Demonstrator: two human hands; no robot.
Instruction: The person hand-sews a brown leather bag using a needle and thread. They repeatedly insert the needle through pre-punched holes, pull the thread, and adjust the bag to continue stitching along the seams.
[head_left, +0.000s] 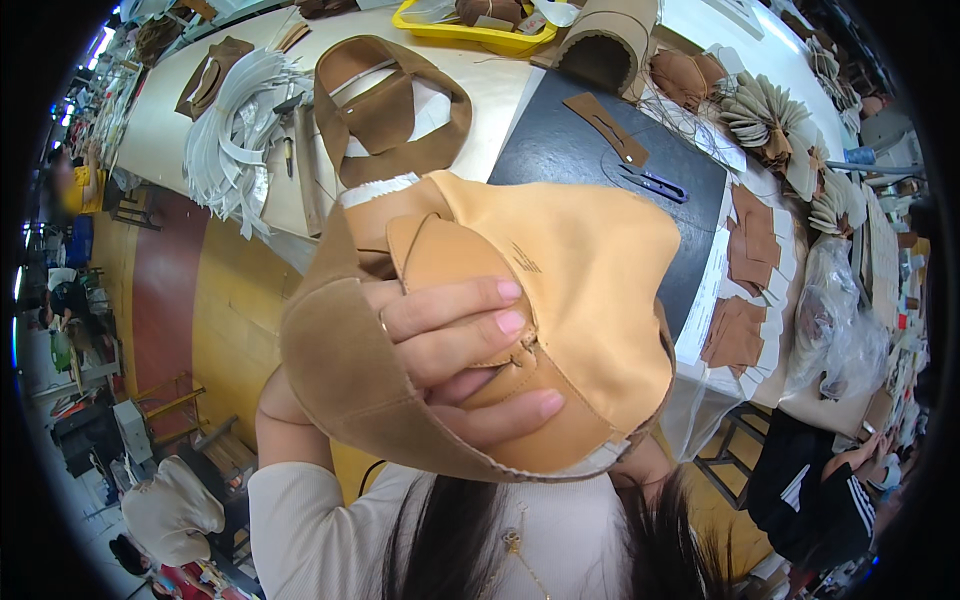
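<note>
A leather shoe upper (590,270), brown suede outside with a smooth tan lining, is held up before me. My left hand (450,345) reaches into it from the left, closed on its stitched tan inner panels; a ring shows on one finger. The thumb is hidden behind the suede. At the lower right my right forearm (645,465) rises behind the upper, which hides my right hand and its fingers. A similar brown upper (335,120) lies on the table beyond. Purple thread snips (655,183) and a slotted brown leather strip (606,128) rest on a dark mat (560,140).
A fan of white strips (225,140) lies at the far left, a yellow tray (475,35) at the back. Brown leather pieces (735,335), a clear plastic bag (835,310) and fanned pale pieces (760,105) lie to the right. Another person (820,490) sits at the lower right.
</note>
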